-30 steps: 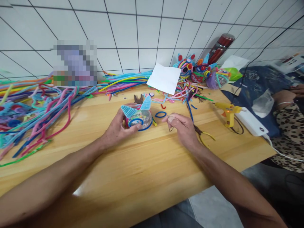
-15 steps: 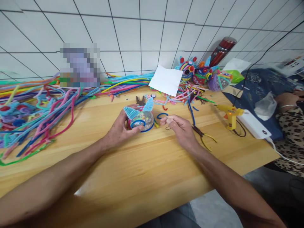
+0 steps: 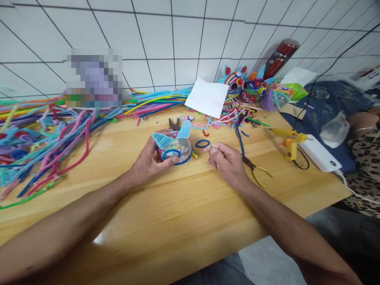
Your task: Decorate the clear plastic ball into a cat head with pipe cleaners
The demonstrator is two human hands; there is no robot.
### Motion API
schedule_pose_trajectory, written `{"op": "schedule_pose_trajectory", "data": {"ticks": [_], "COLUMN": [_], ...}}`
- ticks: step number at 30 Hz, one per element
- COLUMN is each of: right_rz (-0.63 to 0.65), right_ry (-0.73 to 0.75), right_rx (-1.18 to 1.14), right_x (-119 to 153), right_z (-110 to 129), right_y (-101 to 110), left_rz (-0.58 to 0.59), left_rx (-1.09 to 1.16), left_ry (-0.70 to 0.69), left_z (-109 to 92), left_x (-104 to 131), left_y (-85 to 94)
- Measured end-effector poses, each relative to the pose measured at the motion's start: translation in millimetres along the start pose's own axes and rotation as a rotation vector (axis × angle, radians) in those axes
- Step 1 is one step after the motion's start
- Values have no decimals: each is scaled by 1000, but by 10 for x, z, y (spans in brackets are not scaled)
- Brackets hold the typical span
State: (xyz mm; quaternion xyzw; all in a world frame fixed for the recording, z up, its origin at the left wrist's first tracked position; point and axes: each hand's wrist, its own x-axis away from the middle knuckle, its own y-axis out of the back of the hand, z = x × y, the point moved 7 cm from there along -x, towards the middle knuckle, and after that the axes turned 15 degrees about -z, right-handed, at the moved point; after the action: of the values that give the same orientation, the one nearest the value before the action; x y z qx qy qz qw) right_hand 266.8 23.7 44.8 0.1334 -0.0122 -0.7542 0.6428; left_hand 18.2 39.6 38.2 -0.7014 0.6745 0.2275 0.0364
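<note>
Tabletop (image 3: 166, 225) below, left hand (image 3: 148, 159) cups ball (image 3: 184, 150), right hand (image 3: 228, 161) pinches (something tiny (image 3: 211, 147)).

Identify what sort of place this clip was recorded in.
Probably a craft workspace, though whether in a home or a workshop I can't tell. The signs: bundles of colored pipe cleaners along the table, a yellow glue gun, and a clear ball with fuzzy blue ears in the left hand.

Craft work area, indicated by a wooden table (image 3: 166, 237) against a tiled wall (image 3: 190, 39); pipe cleaners (image 3: 87, 134), left; glue gun (image 3: 288, 140), right.
</note>
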Motion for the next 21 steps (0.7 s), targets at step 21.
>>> {"op": "schedule_pose_trajectory", "data": {"ticks": [21], "right_rz": [-14], "right_ry": [84], "right_rx": [6], "right_x": [37], "right_z": [81], "right_y": [40], "left_rz": [2], "left_rx": [6], "left_ry": [-2], "left_z": [-11], "left_x": [12], "left_y": [-15]}}
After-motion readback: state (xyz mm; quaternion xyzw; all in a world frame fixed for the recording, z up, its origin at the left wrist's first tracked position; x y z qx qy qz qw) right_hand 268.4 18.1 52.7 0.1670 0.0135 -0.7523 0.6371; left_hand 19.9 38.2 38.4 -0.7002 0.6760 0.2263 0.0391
